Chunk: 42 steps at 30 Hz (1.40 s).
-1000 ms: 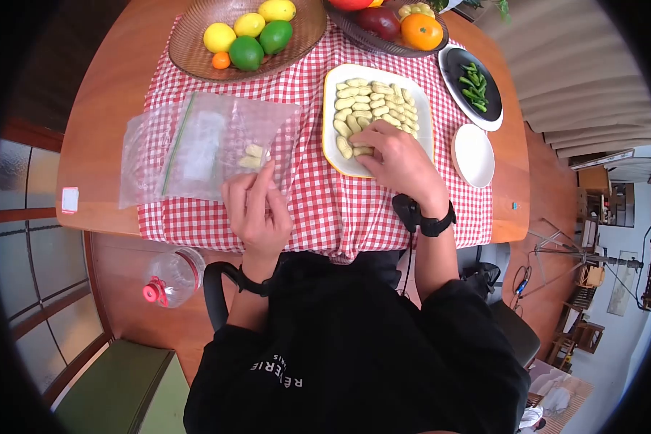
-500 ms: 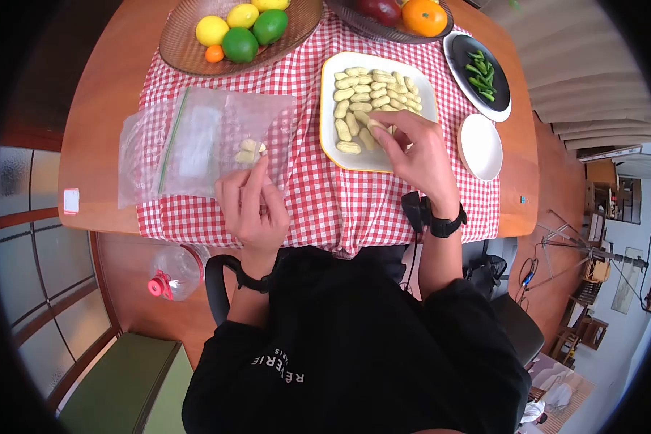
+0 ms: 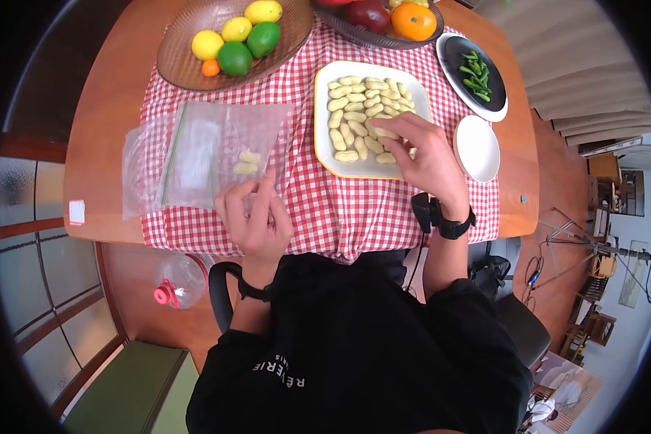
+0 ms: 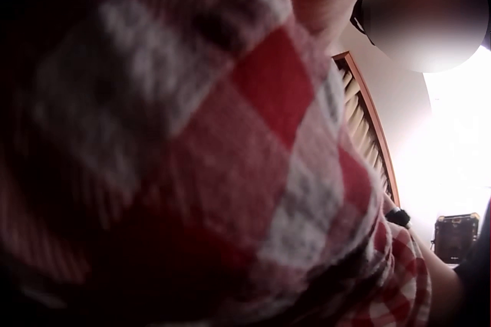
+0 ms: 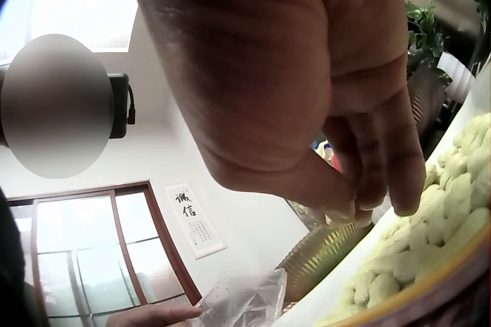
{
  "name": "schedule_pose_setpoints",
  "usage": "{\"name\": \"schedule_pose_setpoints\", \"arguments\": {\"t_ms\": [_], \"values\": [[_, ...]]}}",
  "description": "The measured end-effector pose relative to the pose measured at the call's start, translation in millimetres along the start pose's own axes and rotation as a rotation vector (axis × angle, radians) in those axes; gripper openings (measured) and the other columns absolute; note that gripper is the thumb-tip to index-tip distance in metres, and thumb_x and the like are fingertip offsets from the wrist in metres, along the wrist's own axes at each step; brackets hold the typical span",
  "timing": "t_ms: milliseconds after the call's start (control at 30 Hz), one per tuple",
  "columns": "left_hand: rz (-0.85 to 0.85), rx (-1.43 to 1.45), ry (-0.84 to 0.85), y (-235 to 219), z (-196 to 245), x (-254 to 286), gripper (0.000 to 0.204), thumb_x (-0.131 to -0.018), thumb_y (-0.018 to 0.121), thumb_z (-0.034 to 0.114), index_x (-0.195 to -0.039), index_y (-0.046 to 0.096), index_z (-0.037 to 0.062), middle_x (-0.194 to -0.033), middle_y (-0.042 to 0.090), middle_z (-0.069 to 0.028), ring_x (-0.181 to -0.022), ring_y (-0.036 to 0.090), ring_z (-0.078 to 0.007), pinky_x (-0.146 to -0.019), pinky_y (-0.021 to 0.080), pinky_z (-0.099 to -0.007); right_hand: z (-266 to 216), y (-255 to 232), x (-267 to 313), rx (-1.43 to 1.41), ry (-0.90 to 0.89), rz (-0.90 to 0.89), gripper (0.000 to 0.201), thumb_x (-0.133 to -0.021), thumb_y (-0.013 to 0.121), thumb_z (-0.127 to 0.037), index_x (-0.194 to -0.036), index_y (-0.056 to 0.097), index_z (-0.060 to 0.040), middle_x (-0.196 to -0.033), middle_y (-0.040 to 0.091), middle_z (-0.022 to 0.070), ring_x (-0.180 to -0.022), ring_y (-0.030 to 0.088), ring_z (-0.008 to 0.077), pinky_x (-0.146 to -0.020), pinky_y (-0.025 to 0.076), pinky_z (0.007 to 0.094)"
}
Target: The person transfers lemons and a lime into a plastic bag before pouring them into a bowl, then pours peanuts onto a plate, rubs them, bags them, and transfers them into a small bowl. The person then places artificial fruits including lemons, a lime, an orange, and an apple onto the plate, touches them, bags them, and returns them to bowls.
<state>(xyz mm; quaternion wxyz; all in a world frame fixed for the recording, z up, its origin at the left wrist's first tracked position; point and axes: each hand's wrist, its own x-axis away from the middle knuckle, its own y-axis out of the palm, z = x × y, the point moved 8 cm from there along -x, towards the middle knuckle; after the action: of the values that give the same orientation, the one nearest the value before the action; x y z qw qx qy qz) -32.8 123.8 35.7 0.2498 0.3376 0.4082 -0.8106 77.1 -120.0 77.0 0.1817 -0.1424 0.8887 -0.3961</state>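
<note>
Peanuts in their shells (image 3: pixel 354 116) lie in rows in a white, yellow-rimmed dish (image 3: pixel 324 108). My right hand (image 3: pixel 430 155) is over the dish's near right part, thumb and index finger apart and fingertips close over the peanuts. In the right wrist view, the right-hand fingers (image 5: pixel 406 181) are bent down beside the peanuts. My left hand (image 3: pixel 257 220) rests on the tablecloth, its index fingertip at the near right edge of a clear zip bag (image 3: pixel 220 130). A few peanuts (image 3: pixel 247 163) show inside the bag. Blurred checked cloth (image 4: pixel 238 151) mostly fills the left wrist view.
A brown bowl (image 3: pixel 181 65) of lemons and limes stands at the back left, with a second fruit bowl (image 3: pixel 340 29) farther right. Right of the dish are a plate (image 3: pixel 495 108) of green chilies and a small white dish (image 3: pixel 477 148). A plastic bottle (image 3: pixel 184 281) is below the table's left edge.
My right hand has shifted right and its thumb and index finger have spread, uncovering peanuts in the dish's near rows. The left hand stays almost still at the bag. The head view has shifted slightly.
</note>
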Motion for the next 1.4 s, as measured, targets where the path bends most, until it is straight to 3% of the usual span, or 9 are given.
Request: {"name": "schedule_pose_setpoints", "arguments": {"t_ms": [300,433,467,633,700,867,1033,1200,1400], "values": [[-0.274,0.232,0.126,18,62,-55,0.032,-0.082,0.079,-0.002,-0.114,0.077,0.0014,-0.118,0.066,-0.0177,-0.109,0.062,-0.0352,-0.088,0.053,-0.0457,53,-23,-12,0.128,0.192,-0.205,0.019,-0.092,0.077,-0.019,-0.105,0.078,-0.0050,-0.079,0.076,0.0147,-0.067,0.074,0.0313,-0.067,0.058,0.0406],[-0.636,0.152,0.195,78,79,-77,0.068,-0.076,0.085,0.001,-0.140,0.063,0.0034,-0.142,0.055,-0.0220,-0.128,0.056,-0.0407,-0.105,0.050,-0.0476,42,-17,-7,0.180,-0.036,-0.175,0.046,-0.081,0.088,-0.017,-0.124,0.076,-0.0066,-0.109,0.076,0.0162,-0.091,0.074,0.0291,-0.082,0.058,0.0416],[-0.723,0.066,0.226,96,78,-79,0.083,-0.073,0.087,0.002,-0.150,0.056,0.0045,-0.150,0.049,-0.0232,-0.134,0.052,-0.0425,-0.111,0.048,-0.0476,49,-16,-6,0.210,0.073,-0.251,0.068,-0.072,0.093,-0.017,-0.136,0.071,-0.0097,-0.139,0.065,0.0206,-0.119,0.068,0.0360,-0.101,0.056,0.0445],[-0.895,-0.113,0.317,161,60,-83,0.112,-0.063,0.093,0.007,-0.162,0.040,0.0068,-0.155,0.044,-0.0229,-0.139,0.047,-0.0433,-0.118,0.044,-0.0471,45,-12,-18,0.224,0.062,-0.283,0.103,-0.063,0.097,-0.015,-0.156,0.052,-0.0147,-0.163,0.042,0.0241,-0.147,0.047,0.0426,-0.119,0.047,0.0448],[-1.062,-0.029,0.166,177,55,-81,0.117,-0.061,0.095,0.009,-0.163,0.037,0.0073,-0.155,0.045,-0.0221,-0.138,0.048,-0.0436,-0.117,0.044,-0.0472,54,3,-22,0.298,0.026,-0.354,0.109,-0.062,0.097,-0.014,-0.159,0.047,-0.0158,-0.166,0.039,0.0234,-0.150,0.044,0.0412,-0.119,0.046,0.0454],[-1.077,0.027,0.122,181,57,-82,0.095,-0.071,0.091,0.008,-0.155,0.047,0.0083,-0.135,0.054,-0.0190,-0.128,0.057,-0.0419,-0.105,0.051,-0.0491,63,12,-25,0.217,-0.047,-0.289,0.091,-0.066,0.092,-0.011,-0.149,0.056,-0.0088,-0.132,0.061,0.0209,-0.126,0.059,0.0411,-0.108,0.052,0.0476],[-1.084,0.096,0.079,178,57,-76,0.069,-0.078,0.081,-0.001,-0.142,0.056,0.0036,-0.128,0.058,-0.0188,-0.119,0.063,-0.0423,-0.099,0.052,-0.0477,63,11,-22,0.168,-0.076,-0.246,0.070,-0.074,0.085,-0.007,-0.140,0.065,-0.0140,-0.121,0.064,0.0167,-0.117,0.064,0.0388,-0.099,0.056,0.0467],[-1.062,0.243,0.029,180,57,-79,0.048,-0.081,0.075,-0.005,-0.127,0.063,0.0006,-0.123,0.060,-0.0189,-0.115,0.065,-0.0422,-0.095,0.054,-0.0480,68,6,-23,0.048,-0.052,-0.238,0.045,-0.080,0.081,-0.007,-0.124,0.073,-0.0066,-0.130,0.067,0.0166,-0.116,0.067,0.0368,-0.102,0.056,0.0458],[-0.936,0.339,0.050,182,53,-85,0.028,-0.079,0.078,-0.006,-0.105,0.072,-0.0010,-0.110,0.071,-0.0172,-0.102,0.071,-0.0364,-0.091,0.055,-0.0425,90,-6,-24,-0.167,-0.122,-0.091,0.027,-0.082,0.077,-0.003,-0.109,0.077,0.0000,-0.106,0.075,0.0147,-0.095,0.073,0.0330,-0.085,0.059,0.0404]]}}
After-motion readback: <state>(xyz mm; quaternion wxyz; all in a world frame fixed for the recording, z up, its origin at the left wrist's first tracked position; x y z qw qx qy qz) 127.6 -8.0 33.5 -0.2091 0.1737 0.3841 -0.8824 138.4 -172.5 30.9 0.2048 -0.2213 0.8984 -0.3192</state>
